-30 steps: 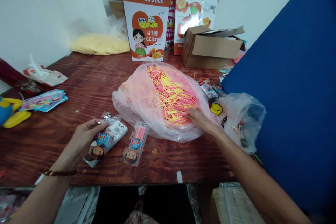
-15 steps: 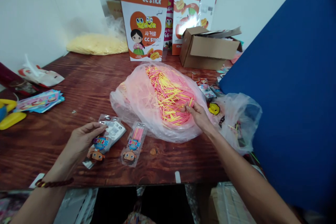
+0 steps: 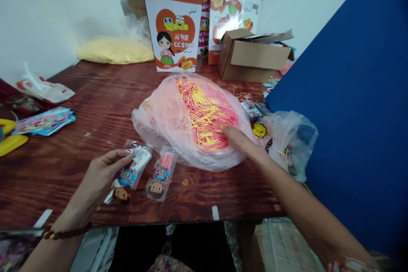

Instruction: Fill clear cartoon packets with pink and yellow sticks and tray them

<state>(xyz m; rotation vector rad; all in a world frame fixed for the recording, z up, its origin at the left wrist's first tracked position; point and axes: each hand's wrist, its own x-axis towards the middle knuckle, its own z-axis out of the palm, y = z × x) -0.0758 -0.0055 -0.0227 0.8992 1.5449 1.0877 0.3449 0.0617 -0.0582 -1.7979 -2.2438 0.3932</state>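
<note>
My left hand (image 3: 110,165) pinches the upper edge of a clear plastic sachet (image 3: 127,176) printed with "Stick" lettering and a cartoon face. This sachet hangs over a stack of similar sachets (image 3: 143,157) on the table. To its right lies another sachet (image 3: 164,174), with pink sticks showing inside. A large translucent plastic bag (image 3: 168,106) lies open in the middle, full of thin pink and yellow sticks (image 3: 207,114). My right hand (image 3: 239,139) reaches into the sticks at the bag's right side, its fingertips down among them and mostly hidden.
Printed cartons (image 3: 175,29) and an open brown box (image 3: 259,57) stand at the back. A bag of pale yellow sticks (image 3: 114,51) lies back left. Wet wipes (image 3: 47,91) and blue packets (image 3: 46,122) are at left. A blue panel (image 3: 347,114) and a crumpled clear bag (image 3: 296,140) border the right.
My right hand has pushed lower into the sticks, and its fingertips are now less visible. My left hand has shifted slightly right, still pinching the sachet.
</note>
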